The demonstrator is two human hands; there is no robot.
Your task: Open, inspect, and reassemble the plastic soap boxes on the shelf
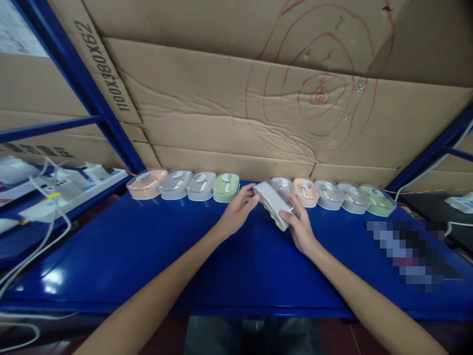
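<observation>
A grey plastic box (272, 204) with a clear lid is held tilted on its side above the blue table, its underside facing left and toward me. My right hand (300, 222) is wrapped round its right end, thumb on the grey base and fingers behind on the clear part. At the upper left end, my left hand (240, 209) has its thumb and fingers closed on the edge of the box. Just behind stands a similar grey box (283, 184), partly covered by the held one. Beside it sits a peach box (306, 193).
Left along the back of the blue table (148, 246) stand a peach box (147, 185), two grey ones and a green box (226, 188). Two grey boxes and a green box (377, 201) continue rightward. Cardboard (207, 93) rises behind. White cables (55, 217) lie far left; a pixelated patch covers something right.
</observation>
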